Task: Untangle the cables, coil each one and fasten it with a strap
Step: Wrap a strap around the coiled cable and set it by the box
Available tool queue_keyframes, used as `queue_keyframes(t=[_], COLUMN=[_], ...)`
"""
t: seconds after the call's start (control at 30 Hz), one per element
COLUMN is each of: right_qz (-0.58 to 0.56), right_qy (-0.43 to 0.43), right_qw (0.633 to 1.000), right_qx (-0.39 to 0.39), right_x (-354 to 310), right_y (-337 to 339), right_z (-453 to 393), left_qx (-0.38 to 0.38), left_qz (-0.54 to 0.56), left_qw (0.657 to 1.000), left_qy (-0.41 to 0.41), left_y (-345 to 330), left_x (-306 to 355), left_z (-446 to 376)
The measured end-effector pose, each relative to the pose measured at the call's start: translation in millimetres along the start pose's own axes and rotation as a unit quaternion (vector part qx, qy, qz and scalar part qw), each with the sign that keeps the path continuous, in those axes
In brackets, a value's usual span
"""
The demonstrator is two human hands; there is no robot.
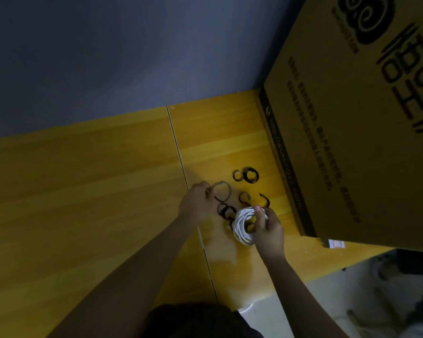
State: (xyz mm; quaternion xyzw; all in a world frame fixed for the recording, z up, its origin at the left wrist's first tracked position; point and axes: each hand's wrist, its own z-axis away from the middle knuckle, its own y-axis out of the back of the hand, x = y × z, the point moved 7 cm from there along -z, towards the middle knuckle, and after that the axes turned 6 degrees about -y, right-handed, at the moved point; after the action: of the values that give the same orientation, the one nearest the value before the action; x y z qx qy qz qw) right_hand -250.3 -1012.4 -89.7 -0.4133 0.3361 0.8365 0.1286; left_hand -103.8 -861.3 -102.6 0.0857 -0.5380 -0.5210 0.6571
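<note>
One coiled white cable (243, 226), roughly six loose dark curled straps, two hands at work.

We see the right hand (270, 229) gripping the white coil just above the yellow wooden tabletop (83, 191), while the left hand (197, 202) pinches one large dark strap loop (222, 191). We count five more straps scattered nearby, two (246, 176) lying apart; overlaps blur the count. A printed cardboard box (352, 118) stands right, cut off. Grey wall (108, 45) behind. Dim light hides strap fastenings.
</note>
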Motion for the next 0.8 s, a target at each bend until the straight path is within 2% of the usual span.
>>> queue_keyframes(t=[0.13, 0.3, 0.37, 0.53, 0.63, 0.7, 0.8], right_qz=[-0.003, -0.014, -0.025, -0.044, -0.059, -0.054, -0.028], right_qy=[-0.003, 0.002, -0.001, 0.015, 0.068, 0.079, 0.087], right_qw=[1.0, 0.999, 0.999, 0.995, 0.991, 0.99, 0.983], right_qx=[-0.013, -0.031, -0.044, -0.091, -0.097, -0.1, -0.156], right_x=[-12, -28, -30, -60, -103, -121, -136], right_y=[-3, -7, -9, -20, -25, -30, -45], right_z=[-17, -37, -42, -50, -48, -49, -41], left_qx=[-0.024, -0.04, -0.027, 0.067, 0.116, 0.153, 0.192], left_qz=[-0.052, -0.118, -0.108, -0.103, -0.091, -0.069, 0.005], left_qw=[0.997, 0.991, 0.993, 0.988, 0.976, 0.969, 0.962], left_qy=[0.052, 0.041, 0.031, -0.091, -0.161, -0.182, -0.195], left_y=[-15, -28, -25, 9, 36, 55, 83], left_x=[-8, -7, -9, 9, 27, 34, 35], left_z=[-32, -44, -45, -40, -28, -21, -6])
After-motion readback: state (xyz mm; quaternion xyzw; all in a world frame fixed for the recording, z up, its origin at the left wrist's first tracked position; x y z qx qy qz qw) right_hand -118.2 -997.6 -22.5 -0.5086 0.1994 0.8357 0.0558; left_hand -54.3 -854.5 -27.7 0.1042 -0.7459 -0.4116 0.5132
